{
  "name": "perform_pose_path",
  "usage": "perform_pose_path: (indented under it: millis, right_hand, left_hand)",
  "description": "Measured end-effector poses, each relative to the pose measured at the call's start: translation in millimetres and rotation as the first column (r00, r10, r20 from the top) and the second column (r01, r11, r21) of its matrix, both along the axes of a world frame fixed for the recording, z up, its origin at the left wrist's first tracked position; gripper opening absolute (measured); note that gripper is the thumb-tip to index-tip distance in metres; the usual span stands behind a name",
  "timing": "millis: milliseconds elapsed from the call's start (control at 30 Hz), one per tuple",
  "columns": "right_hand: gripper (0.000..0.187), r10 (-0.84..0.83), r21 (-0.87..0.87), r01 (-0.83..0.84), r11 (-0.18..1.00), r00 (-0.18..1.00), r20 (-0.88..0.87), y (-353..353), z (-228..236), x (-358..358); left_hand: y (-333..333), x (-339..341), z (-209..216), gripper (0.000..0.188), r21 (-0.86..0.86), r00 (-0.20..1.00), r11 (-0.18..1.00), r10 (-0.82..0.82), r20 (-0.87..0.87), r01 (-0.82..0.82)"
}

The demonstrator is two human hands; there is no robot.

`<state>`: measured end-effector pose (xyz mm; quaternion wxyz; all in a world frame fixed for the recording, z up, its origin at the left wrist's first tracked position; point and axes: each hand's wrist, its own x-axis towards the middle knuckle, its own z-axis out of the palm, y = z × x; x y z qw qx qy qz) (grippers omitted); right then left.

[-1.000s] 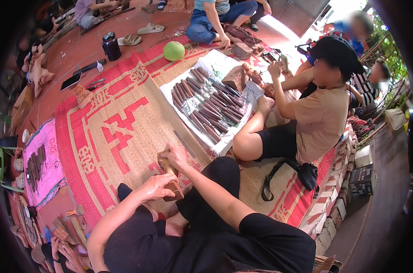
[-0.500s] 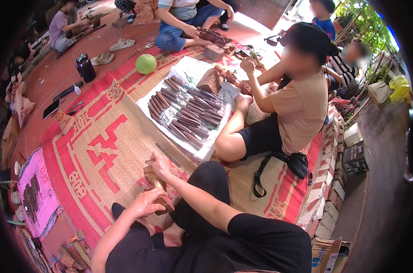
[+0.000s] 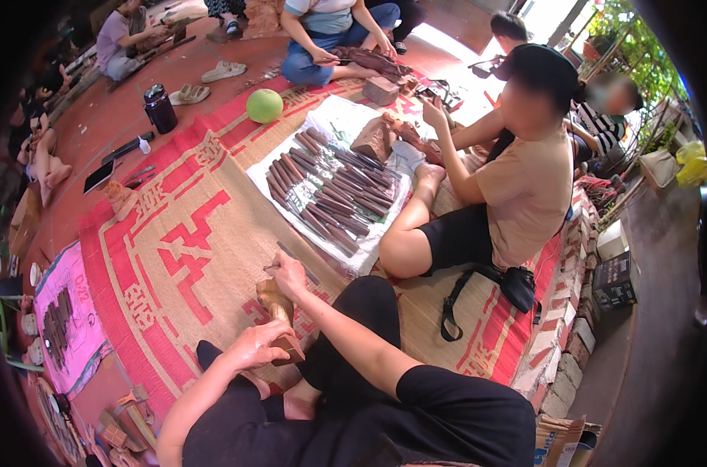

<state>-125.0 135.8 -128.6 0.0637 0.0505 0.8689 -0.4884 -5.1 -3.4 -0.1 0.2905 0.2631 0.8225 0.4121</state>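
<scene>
A golden-brown wood carving [image 3: 273, 300] with a squared block base [image 3: 290, 349] is tilted above my lap. My left hand [image 3: 258, 345] is closed round it just above the base. By the carving's far end, my right hand [image 3: 290, 275] is closed, with a thin tip poking out to the left of its fingers. It looks like a slim tool, mostly hidden by the hand. A narrow dark strip [image 3: 299, 261] shows on the mat just beyond that hand.
Many wooden-handled carving tools [image 3: 334, 194] lie on a white cloth [image 3: 262, 180] ahead. A person [image 3: 525, 167] sits at its right. A green ball-like thing [image 3: 265, 106], a dark flask [image 3: 160, 110] and a pink cloth [image 3: 79, 311] are leftward. A brick edging [image 3: 544, 342] borders the red-patterned mat [image 3: 190, 303].
The whole view has shifted slightly, moving the scene right. Both my hands keep their hold, and the right has stayed by the carving's far end.
</scene>
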Motion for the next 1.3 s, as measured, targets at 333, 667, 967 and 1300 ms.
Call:
perform_pose_path:
  millis: [333, 667, 967, 1300]
  right_hand:
    - [0.024, 0.147, 0.050, -0.146, 0.988, 0.989, -0.027, -10.9, 5.7, 19.1]
    - [0.024, 0.271, -0.213, -0.283, 0.935, 0.959, -0.085, 10.9, 9.5, 22.5]
    - [0.025, 0.124, -0.111, -0.121, 0.986, 0.992, 0.022, 8.1, 16.4, 3.6]
    - [0.027, 0.041, 0.014, -0.041, 0.999, 0.999, -0.033, -0.9, 13.8, 12.5]
  left_hand:
    - [1.8, -6.5, 6.1, 0.042, -0.057, 0.996, 0.996, 0.076, 0.035, -0.074]
    - [-4.0, 0.3, -8.2, 0.043, 0.032, 0.999, 0.998, 0.046, 0.027, -0.047]
    - [-6.7, 3.2, -4.9, 0.042, 0.028, 1.000, 1.000, -0.011, -0.027, 0.012]
    - [-3.4, 0.5, -4.7, 0.044, -0.001, 1.000, 1.000, -0.009, -0.013, 0.008]
